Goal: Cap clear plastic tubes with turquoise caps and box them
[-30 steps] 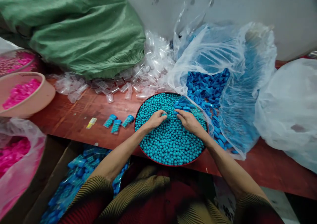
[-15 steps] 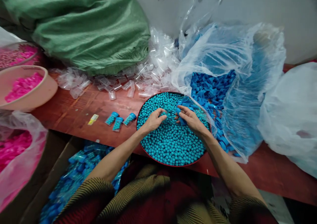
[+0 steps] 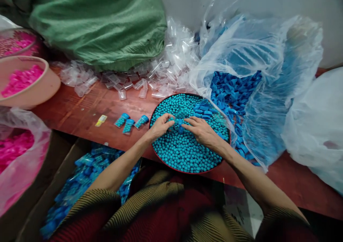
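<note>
A round red-rimmed tub (image 3: 184,170) is full of turquoise beads (image 3: 184,152). Over its middle, my left hand (image 3: 162,126) pinches a small clear vial, largely hidden by the fingers and blending with the beads. Facing it, my right hand (image 3: 200,129) has its fingertips on a blue cap (image 3: 180,122), right up against the vial's end. Several loose blue caps (image 3: 203,110) lie on the beads behind the right hand. Left of the tub rest three capped vials (image 3: 128,126) with turquoise beads inside.
Empty clear vials (image 3: 174,67) are heaped along the wall by a green sack (image 3: 102,28). At right, a plastic bag (image 3: 257,120) spills blue caps. Pink pieces fill a basin (image 3: 50,81) at left; below, a box contains filled blue-capped vials (image 3: 83,181).
My right hand has moved left from the loose caps, bringing a blue cap to the vial in my left hand. The camera view has shifted slightly.
</note>
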Demonstrator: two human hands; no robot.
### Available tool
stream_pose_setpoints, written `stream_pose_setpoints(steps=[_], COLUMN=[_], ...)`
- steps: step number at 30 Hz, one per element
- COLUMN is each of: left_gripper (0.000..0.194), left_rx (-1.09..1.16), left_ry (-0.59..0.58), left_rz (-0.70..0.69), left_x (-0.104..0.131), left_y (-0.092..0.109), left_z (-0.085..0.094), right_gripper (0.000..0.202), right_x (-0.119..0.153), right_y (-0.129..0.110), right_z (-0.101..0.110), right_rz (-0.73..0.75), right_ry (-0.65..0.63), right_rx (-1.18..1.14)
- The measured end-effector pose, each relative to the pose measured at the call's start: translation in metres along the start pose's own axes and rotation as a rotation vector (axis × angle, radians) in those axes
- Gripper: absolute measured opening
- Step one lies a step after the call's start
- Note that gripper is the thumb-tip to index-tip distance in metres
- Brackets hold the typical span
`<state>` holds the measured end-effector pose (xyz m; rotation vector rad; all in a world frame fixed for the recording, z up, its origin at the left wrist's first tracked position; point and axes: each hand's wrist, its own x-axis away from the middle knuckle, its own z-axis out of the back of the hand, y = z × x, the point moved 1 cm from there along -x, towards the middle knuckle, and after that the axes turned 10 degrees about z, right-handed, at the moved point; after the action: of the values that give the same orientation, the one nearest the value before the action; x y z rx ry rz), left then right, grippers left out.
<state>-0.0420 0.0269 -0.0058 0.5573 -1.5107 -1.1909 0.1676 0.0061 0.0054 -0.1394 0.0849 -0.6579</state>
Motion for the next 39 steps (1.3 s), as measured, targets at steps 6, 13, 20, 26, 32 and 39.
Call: stream_pose_setpoints(steps=[6,13,20,26,32,39], left_gripper=[0.027,0.022,0.026,0.025,0.038,0.058], left_rx=[0.031,-0.035,0.0,0.003,0.056,0.127], left_ry=[0.067,0.01,-0.052,-0.052,-0.073,-0.077], left_rz=[0.012,-0.051,-0.02,-0.011,-0.072,-0.054], left_x=[0.009,0.007,0.005,0.004,0.003,0.011], left_y=[0.001,-0.005,-0.005,-0.006,-0.006,-0.001], left_z=[0.017,0.001,-0.009,-0.005,-0.018,-0.026], right_gripper=[0.031,0.029,0.038,0.03,0.02,0.019], right_x=[-0.033,-0.025,-0.014,-0.004,-0.019,-0.018], right_y=[-0.002,-0.001,-0.018,-0.01,-0.027,-0.031], right_z=[-0.014,0.0,-0.003,-0.001,-0.003,-0.006], right_rz=[0.086,-0.299,-0.122,-0.292,-0.421,-0.494], right_ry=[-0.08,0.177,0.249,0.49,0.612,0.641], right_rx=[-0.027,-0.084,-0.129,-0.407,-0.693,-0.77])
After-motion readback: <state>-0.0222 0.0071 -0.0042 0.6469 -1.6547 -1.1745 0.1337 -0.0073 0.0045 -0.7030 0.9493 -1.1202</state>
